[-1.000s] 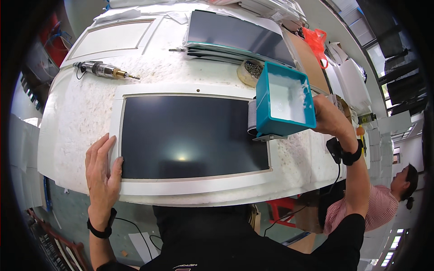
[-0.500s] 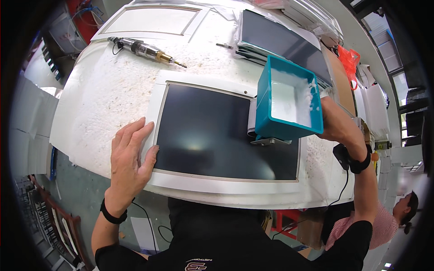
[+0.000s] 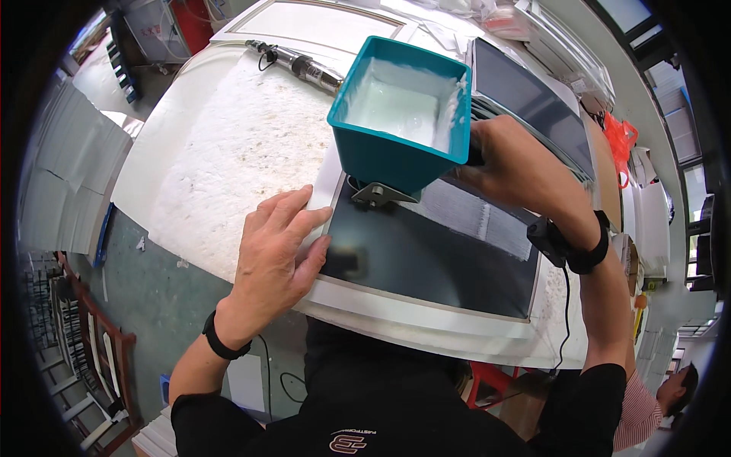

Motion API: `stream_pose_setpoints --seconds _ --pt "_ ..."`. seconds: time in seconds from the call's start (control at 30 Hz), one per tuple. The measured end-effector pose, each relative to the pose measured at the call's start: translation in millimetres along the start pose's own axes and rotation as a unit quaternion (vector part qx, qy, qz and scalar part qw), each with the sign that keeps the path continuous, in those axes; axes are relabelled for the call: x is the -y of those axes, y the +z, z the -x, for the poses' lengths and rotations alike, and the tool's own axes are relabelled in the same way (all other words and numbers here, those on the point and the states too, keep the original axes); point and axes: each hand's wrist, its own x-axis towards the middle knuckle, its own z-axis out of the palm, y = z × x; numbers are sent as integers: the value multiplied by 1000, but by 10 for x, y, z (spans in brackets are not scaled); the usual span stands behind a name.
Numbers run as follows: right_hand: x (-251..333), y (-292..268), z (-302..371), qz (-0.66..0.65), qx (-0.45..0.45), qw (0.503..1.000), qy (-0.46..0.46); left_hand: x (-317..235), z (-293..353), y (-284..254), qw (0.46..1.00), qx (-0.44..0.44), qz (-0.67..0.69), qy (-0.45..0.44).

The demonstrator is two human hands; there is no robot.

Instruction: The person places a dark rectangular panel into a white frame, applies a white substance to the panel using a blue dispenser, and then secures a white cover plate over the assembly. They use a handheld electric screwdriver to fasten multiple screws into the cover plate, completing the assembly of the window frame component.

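Note:
My right hand [image 3: 525, 164] is closed around the dark handle of a teal box-shaped glue applicator [image 3: 392, 164], its open top showing white glue inside. The applicator, with a metal bracket at its lower front, sits over the left part of a dark glossy panel [image 3: 426, 263]. To its right a broad streaky white band of glue [image 3: 464, 209] covers the panel's far part. A white frame [image 3: 411, 311] surrounds the panel. Against the frame's left side rests my left hand [image 3: 270, 255], fingers stretched out and holding nothing. The applicator hides the panel's far left corner.
On the rough white table [image 3: 221, 152] a power screwdriver [image 3: 297, 65] lies behind the applicator. A stack of dark panels [image 3: 525, 99] stands at the back right, near a red plastic bag [image 3: 620, 145]. Another person's striped sleeve [image 3: 638, 415] shows at lower right.
My right hand has moved the applicator leftward across the panel, and a white glue band now shows behind it. The view has shifted; my left hand still rests at the frame's left side.

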Motion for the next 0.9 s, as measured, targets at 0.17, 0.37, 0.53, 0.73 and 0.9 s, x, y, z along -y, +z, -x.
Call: stream_pose_setpoints --seconds 0.17,0.37,0.53,0.73,0.9 --pt "-14 12 -72 -37 -71 996 -37 -28 -4 -2 1000 -1 2 -1" --pt "-558 -570 697 71 -136 987 39 -52 -17 17 1000 0 0 -11" --pt "-864 -740 1686 82 -19 989 119 -34 49 104 999 -7 1 -32" --pt "-1042 -534 2512 45 63 984 158 -55 23 154 999 6 6 -34" --pt "-977 -404 2562 15 58 984 166 -103 20 163 999 0 5 -38"
